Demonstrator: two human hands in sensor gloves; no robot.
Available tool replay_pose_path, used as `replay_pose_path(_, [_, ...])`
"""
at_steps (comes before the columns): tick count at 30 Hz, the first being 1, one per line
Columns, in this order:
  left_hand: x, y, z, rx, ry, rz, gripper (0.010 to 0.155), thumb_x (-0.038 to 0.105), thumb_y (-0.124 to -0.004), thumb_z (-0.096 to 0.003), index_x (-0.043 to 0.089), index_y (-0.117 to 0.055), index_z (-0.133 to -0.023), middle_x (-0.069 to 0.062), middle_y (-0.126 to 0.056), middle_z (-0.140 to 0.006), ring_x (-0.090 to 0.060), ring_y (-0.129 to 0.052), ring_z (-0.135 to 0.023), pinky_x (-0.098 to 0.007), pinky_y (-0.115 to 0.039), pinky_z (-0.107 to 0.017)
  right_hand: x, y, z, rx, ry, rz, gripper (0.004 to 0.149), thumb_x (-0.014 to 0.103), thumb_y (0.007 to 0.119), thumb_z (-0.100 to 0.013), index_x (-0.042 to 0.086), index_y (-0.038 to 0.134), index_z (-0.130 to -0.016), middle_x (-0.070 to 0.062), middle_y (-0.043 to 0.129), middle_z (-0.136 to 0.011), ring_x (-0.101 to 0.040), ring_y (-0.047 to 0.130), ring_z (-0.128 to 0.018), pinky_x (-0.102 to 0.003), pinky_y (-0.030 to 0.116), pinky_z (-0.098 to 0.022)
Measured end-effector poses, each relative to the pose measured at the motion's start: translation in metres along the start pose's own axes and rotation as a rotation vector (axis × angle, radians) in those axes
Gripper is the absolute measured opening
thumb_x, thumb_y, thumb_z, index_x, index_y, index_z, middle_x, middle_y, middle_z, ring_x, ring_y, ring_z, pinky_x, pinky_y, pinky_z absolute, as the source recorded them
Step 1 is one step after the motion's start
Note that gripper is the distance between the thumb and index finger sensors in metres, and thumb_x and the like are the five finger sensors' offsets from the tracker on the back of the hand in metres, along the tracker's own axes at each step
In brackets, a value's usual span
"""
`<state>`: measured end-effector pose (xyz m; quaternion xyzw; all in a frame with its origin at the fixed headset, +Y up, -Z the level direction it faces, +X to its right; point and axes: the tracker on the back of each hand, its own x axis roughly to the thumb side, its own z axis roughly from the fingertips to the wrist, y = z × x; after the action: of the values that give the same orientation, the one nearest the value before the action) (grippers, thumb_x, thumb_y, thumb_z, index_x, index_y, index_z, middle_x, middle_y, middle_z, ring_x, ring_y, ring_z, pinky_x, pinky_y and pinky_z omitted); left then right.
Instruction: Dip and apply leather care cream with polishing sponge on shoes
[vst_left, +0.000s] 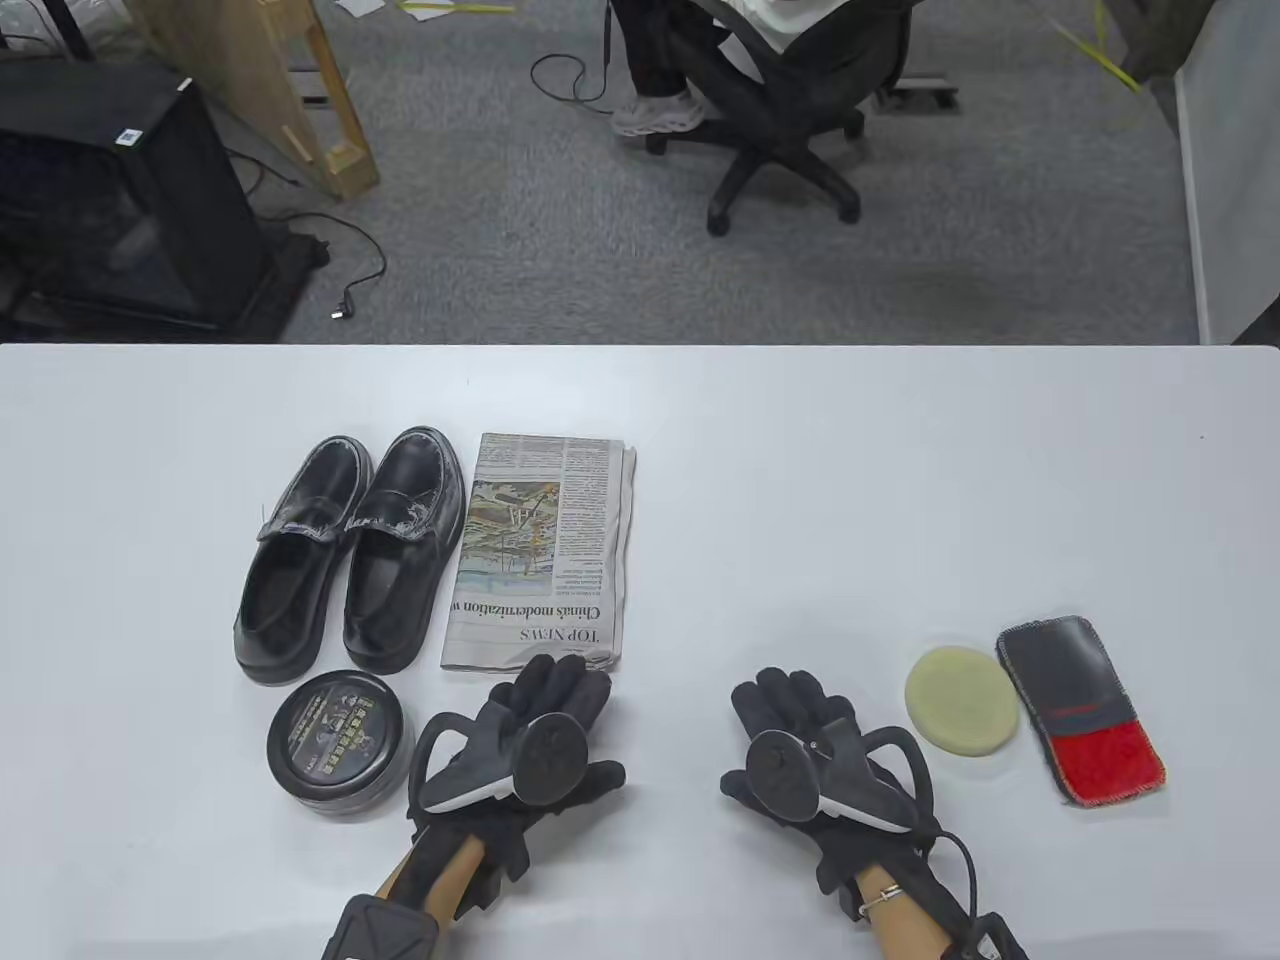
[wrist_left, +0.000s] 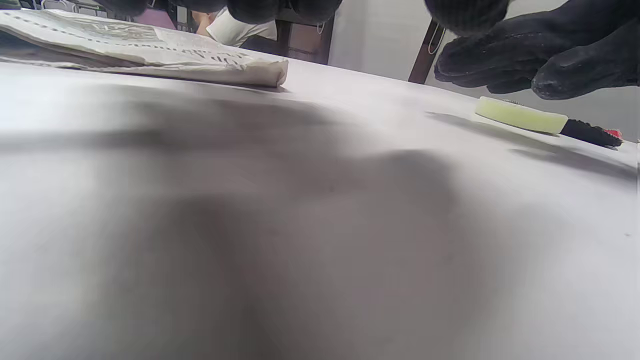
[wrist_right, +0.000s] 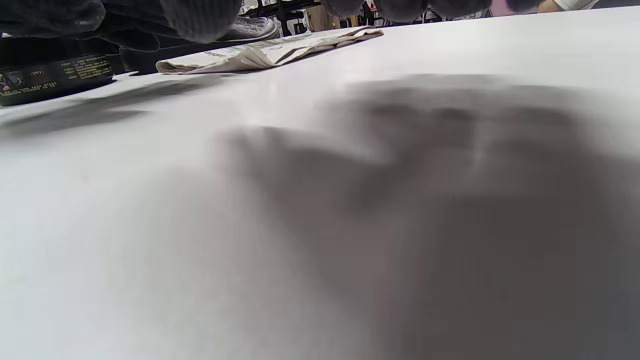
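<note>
Two black leather loafers (vst_left: 345, 555) stand side by side at the table's left, toes pointing away, with whitish marks on their fronts. In front of them sits a round black cream tin (vst_left: 338, 740), lid on. A pale yellow round sponge (vst_left: 962, 699) lies at the right; the left wrist view shows the sponge (wrist_left: 520, 116) edge-on. My left hand (vst_left: 555, 700) hovers palm down beside the tin, fingers relaxed, holding nothing. My right hand (vst_left: 790, 705) hangs just left of the sponge, also palm down and holding nothing.
A folded newspaper (vst_left: 545, 550) lies right of the shoes. A black and red cloth (vst_left: 1085, 705) rests right of the sponge. Bare white table (vst_left: 900, 480) stretches behind the hands. An office chair (vst_left: 780, 120) stands on the floor beyond.
</note>
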<state>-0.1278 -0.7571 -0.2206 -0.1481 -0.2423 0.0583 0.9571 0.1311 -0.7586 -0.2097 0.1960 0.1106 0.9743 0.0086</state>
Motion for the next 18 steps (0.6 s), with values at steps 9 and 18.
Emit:
replay_pose_path(9, [-0.017, 0.014, -0.021, 0.074, 0.303, 0.040, 0.083, 0.052, -0.058, -0.0618, 0.003, -0.026, -0.121, -0.036, -0.028, -0.123, -0.061, -0.033, -0.105, -0.073, -0.045, -0.072, -0.002, -0.002, 0.000, -0.024, 0.020, 0.005, 0.082, 0.059, 0.055, -0.055, 0.012, 0.032, -0.118, -0.024, 0.034, -0.121, -0.055, 0.039, -0.107, -0.066, 0.047, -0.073])
replay_pose_path(18, [-0.052, 0.012, -0.063, -0.124, 0.673, 0.062, 0.077, 0.043, -0.058, -0.0658, -0.003, -0.028, -0.120, -0.049, -0.023, -0.116, -0.070, -0.034, -0.099, -0.074, -0.048, -0.068, -0.001, -0.006, 0.002, -0.041, 0.018, 0.013, 0.081, 0.058, 0.055, -0.055, 0.012, 0.034, -0.118, -0.024, 0.036, -0.121, -0.054, 0.042, -0.107, -0.065, 0.050, -0.072])
